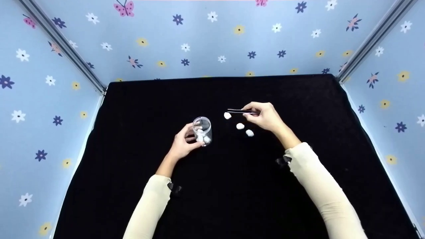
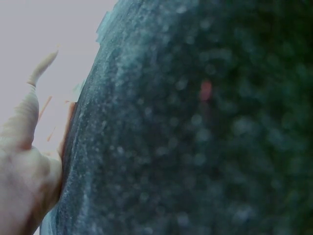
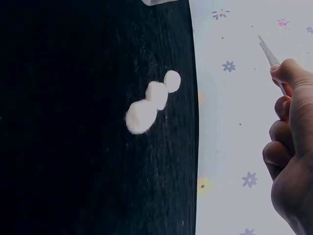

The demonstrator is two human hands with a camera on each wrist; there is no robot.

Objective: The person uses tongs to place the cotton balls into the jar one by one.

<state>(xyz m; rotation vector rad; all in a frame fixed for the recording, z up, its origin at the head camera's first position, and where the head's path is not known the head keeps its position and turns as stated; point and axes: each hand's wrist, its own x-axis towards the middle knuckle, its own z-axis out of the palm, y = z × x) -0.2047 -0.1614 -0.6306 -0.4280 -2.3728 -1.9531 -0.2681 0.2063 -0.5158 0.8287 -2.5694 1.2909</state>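
My left hand (image 1: 182, 142) grips a clear jar (image 1: 206, 124) from its left side, fingers and thumb around the wall. White cotton balls (image 1: 200, 138) lie inside it. Between thumb and fingers, my right hand (image 1: 265, 117) pinches slim metal tweezers (image 1: 236, 111) that point left. Their tips stand slightly apart, with nothing between them in the right wrist view. Three cotton balls rest on the cloth in a slanting row: a left one (image 1: 227, 115) just under the tips, a middle one (image 1: 240, 126) and a right one (image 1: 249, 132). The left wrist view shows the hand's thumb side.
Black cloth (image 1: 225, 186) covers the table. Pale blue flowered panels (image 1: 212, 43) enclose its back and both sides, with metal posts (image 1: 66, 46) in the corners. Dark wrist straps sit on both cream sleeves (image 1: 325, 189).
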